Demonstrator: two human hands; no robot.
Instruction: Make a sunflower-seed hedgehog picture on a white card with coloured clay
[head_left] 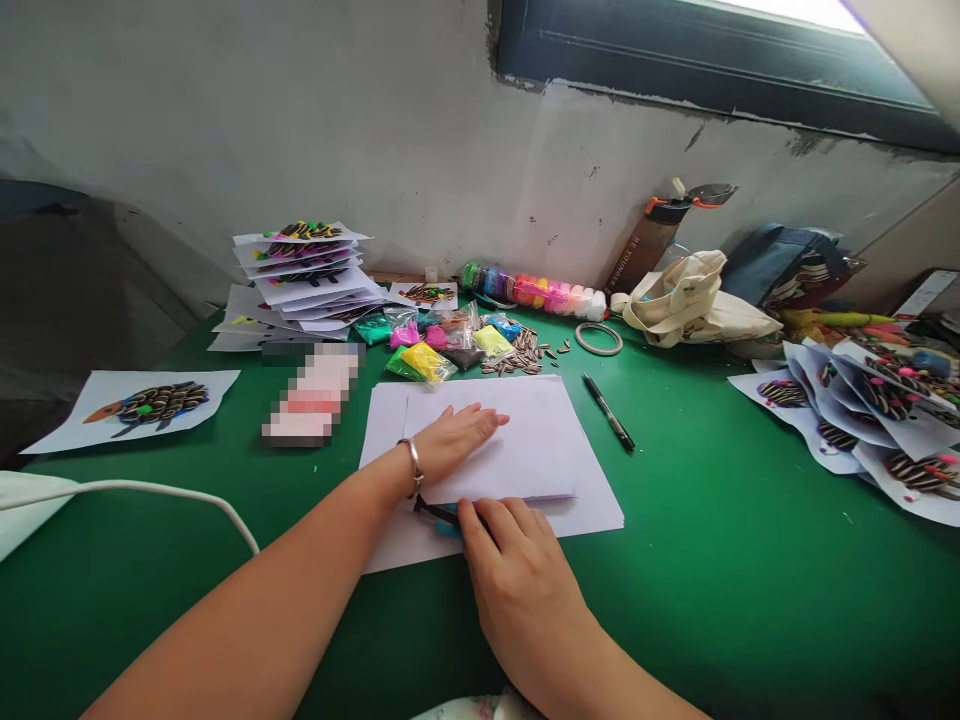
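Note:
A folded white sheet [517, 450] lies on a stack of larger white paper [600, 510] in the middle of the green table. My left hand [457, 440] presses flat on the folded sheet, fingers stretched to the right, a silver bracelet at the wrist. At the sheet's near edge, my right hand [517, 570] is closed around a slim black-and-blue tool [437, 514]. Most of that tool is hidden under my fingers, so its exact kind does not show. Its dark end points left, close below my left wrist.
Bagged coloured clay [424, 362] and striped sunflower seeds [525, 352] lie behind the paper. A pen [609, 412] and tape ring [598, 339] are to the right. Seed-picture stacks stand back left [315, 290] and right [885, 420]. A white cable [172, 488] crosses the left side.

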